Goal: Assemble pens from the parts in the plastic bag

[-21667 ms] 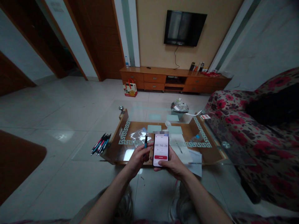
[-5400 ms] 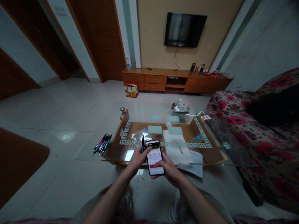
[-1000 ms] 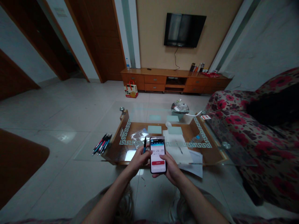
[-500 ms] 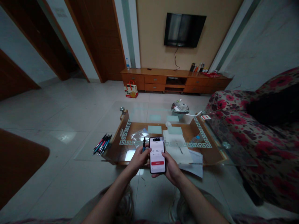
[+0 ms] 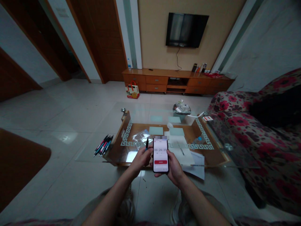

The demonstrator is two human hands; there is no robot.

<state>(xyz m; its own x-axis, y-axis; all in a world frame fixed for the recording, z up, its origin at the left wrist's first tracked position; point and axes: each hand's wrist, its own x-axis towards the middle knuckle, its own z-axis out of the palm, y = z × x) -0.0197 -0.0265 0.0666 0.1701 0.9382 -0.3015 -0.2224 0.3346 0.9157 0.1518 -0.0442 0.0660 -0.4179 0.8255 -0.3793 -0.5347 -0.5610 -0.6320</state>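
Note:
A smartphone (image 5: 161, 157) is held upright above the near edge of the glass coffee table, its lit screen showing a timer reading and a red button. My right hand (image 5: 174, 166) wraps the phone's right side and lower back, fingertips showing under it. My left hand (image 5: 141, 158) is closed around a dark pen (image 5: 147, 143) whose tip points up, and lies close beside the phone's left edge; whether it touches the phone I cannot tell. Beyond the phone, an open notebook (image 5: 178, 150) lies on the table with another pen (image 5: 182, 151) across it.
Several pens (image 5: 103, 145) lie bunched at the left of the glass table (image 5: 138, 121). Clear plastic wrapping (image 5: 140, 136), loose paper sheets (image 5: 198, 168) and a basket (image 5: 182, 109) are around it. A flowered sofa (image 5: 270, 135) stands right, a TV cabinet (image 5: 156, 80) beyond.
The phone has shifted slightly right and tilted, with my right hand moving along with it. My left hand, still with the pen, has drawn a little apart from the phone's edge.

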